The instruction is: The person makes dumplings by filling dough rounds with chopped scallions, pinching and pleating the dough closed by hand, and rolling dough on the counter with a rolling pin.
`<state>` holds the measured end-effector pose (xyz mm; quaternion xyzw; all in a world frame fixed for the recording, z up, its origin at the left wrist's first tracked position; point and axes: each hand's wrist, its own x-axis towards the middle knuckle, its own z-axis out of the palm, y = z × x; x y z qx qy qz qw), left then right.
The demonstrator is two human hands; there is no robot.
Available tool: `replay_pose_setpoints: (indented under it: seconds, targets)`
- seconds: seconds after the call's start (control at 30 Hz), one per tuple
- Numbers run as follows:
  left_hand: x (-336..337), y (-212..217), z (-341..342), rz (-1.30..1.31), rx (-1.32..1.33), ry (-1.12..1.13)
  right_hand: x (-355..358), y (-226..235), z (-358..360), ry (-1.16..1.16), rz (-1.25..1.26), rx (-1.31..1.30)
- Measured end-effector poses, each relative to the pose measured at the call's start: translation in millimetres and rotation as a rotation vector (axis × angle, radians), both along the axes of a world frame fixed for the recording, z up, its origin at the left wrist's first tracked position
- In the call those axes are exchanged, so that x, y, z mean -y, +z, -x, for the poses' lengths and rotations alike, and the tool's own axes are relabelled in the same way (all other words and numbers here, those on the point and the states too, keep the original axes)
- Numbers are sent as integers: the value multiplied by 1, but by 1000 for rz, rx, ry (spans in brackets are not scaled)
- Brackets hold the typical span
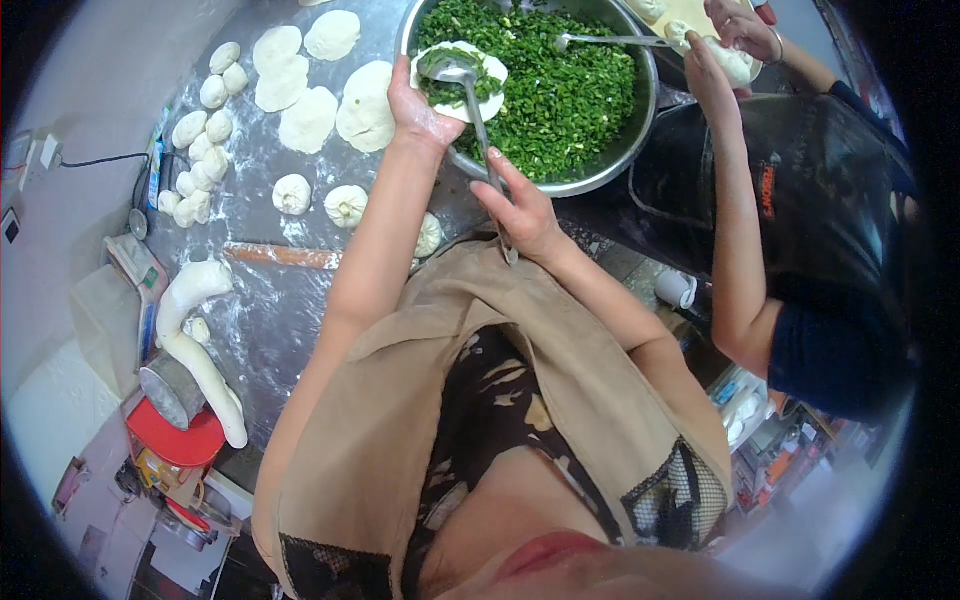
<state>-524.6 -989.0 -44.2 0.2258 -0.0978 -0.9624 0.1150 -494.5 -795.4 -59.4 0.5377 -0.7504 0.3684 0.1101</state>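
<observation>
Tabletop (275,350): one, dark and dusted with flour, filling the left side.
Co-worker's dark apron (810,150): one, at the right, with orange-red lettering on it; that person's hands hold a white dough piece (733,64).
Steel bowl (575,188): one, wide, heaped with chopped green filling (575,105); a second spoon (620,41) lies across it, handle toward the co-worker.
Dough rope (190,352): one, at the tabletop's left edge, bent, its long axis running from far to near, beside a metal can (172,392).
Left hand (424,118): palm up at the bowl's left rim, holding the dough wrapper from beneath, thumb along its edge, other fingers mostly hidden.
Right hand (522,212): fingers gripping the spoon's handle.
Spoon (478,120): one, head pointing away from the person onto the wrapper, handle end toward the chest; long axis slants from upper left to lower right.
Rolling pin (283,256): one, lying nearly left to right, near the forearm.
Dough wrapper (494,104): one, round, green filling on top, above the bowl's left side.
Flat dough rounds (309,120): at least five, some overlapping.
Pleated buns (292,194): three near the left forearm.
Dough lumps (189,129): about twelve, clustered far left.
</observation>
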Motion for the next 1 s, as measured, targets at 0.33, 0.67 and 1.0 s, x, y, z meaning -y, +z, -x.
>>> replay_pose_setpoints:
  seconds: [0.33,0.67,1.0]
  targets:
    - [15,5,-25,53,57,-74,-39,9,37,-144,-319,114]
    - [4,15,-33,-19,-81,-364,31,31,99,-178,107,1532]
    - [4,9,-36,17,-4,-448,34,45,87,-230,78,1293]
